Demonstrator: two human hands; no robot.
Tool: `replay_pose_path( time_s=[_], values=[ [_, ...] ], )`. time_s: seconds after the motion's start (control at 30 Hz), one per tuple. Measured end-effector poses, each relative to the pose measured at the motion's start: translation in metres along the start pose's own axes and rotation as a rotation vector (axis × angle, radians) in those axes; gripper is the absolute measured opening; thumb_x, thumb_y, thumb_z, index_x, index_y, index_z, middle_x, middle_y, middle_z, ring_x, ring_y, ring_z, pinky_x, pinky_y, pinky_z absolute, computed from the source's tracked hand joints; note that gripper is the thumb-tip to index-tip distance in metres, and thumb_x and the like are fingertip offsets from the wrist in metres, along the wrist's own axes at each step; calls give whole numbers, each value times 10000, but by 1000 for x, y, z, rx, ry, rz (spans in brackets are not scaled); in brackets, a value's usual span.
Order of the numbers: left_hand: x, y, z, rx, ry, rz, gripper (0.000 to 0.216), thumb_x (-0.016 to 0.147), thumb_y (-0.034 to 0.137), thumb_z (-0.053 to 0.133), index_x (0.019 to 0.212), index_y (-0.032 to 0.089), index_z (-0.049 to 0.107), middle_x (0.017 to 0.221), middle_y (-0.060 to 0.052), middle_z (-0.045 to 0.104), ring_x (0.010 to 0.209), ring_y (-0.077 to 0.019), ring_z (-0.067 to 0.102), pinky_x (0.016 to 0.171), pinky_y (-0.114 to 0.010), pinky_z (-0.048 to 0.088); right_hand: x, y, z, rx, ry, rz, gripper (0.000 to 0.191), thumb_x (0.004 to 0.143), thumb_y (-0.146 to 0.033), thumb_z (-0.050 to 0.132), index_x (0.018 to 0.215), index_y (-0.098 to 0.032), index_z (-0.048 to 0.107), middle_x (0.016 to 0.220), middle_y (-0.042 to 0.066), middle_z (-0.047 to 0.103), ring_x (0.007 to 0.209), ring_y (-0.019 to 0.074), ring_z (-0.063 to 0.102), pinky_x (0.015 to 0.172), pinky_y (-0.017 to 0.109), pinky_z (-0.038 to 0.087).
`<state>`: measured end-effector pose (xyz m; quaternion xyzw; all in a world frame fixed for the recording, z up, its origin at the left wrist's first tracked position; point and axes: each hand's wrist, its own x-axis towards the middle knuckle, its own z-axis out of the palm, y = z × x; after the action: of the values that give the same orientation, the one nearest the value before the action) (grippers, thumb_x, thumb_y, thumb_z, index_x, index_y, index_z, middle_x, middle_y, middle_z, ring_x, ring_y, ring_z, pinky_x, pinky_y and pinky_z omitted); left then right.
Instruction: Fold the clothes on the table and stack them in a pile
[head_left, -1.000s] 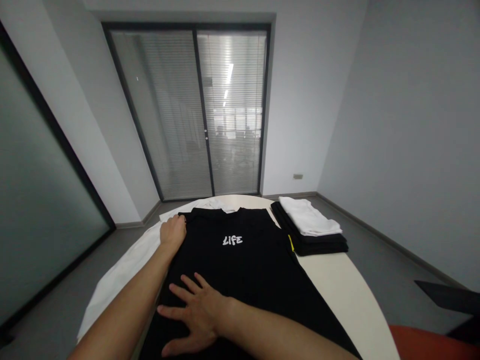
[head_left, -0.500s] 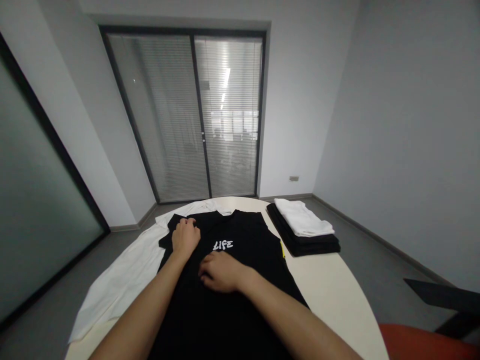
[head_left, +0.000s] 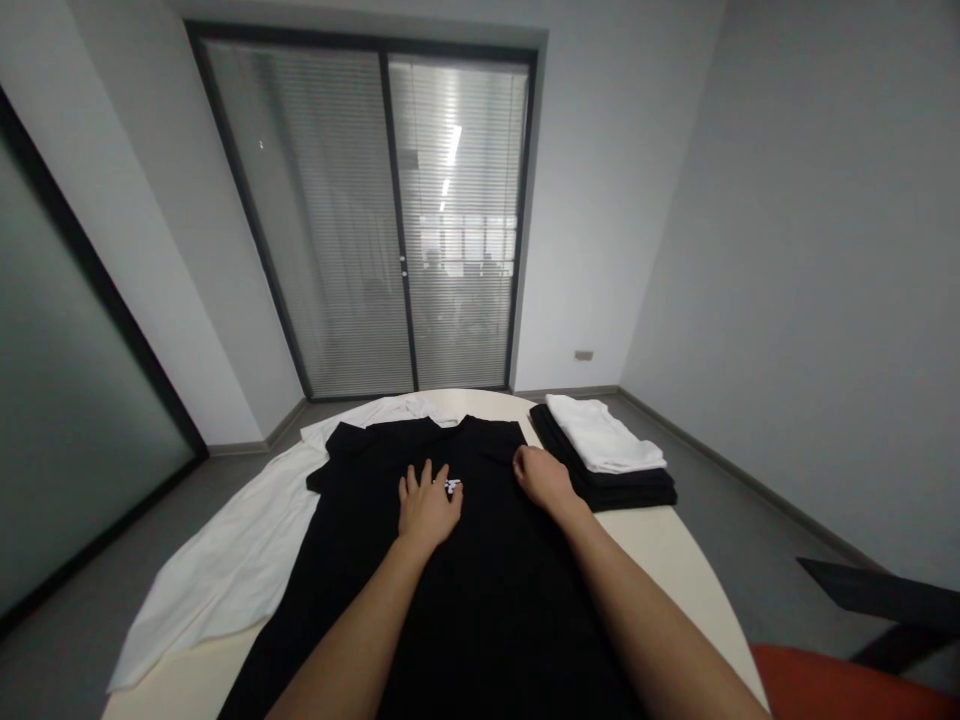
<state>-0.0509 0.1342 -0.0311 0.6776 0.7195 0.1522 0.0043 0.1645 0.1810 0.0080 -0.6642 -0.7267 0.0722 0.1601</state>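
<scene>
On the pale bench (head_left: 667,545), the black T-shirt (head_left: 480,600) lay flat. The left hand (head_left: 427,505) pressed its chest, grip open, fingers apart; the right hand (head_left: 541,478) curled at its shoulder edge, grip impossible to tell. Soft, limp, light, it seemed best pinched at the shoulders.

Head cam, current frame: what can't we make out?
Head view: white print on the black T-shirt, mostly covered by the left hand.
Right hand: fingers curled at the shirt's shoulder; grip unclear.
Shirt hem: cut off by the bottom edge.
Folded stack: number of dark pieces too small to count.
</scene>
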Motion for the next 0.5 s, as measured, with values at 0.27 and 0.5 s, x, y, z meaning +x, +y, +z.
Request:
replay_pose_path(
  time_s=[0.27,0.5],
  values=[
    [4,-2,3,-7,-7,69,594,941,504,460,1472,241,491,1577,-115,383,1465,-394,281,1184,-540,216,36,30,-18,426,217,264,436,1000,-295,257,1275,-73,512,1063,173,686,960,241,667,810,312,496],
    [4,-1,2,-10,-15,122,541,956,453,452,1455,252,512,1578,-102,384,1463,-339,315,1187,-509,243,25,24,-7,430,-124,-173,311,871,-344,632,1123,-168,680,1101,86,715,991,198,666,915,300,484]
  ],
)
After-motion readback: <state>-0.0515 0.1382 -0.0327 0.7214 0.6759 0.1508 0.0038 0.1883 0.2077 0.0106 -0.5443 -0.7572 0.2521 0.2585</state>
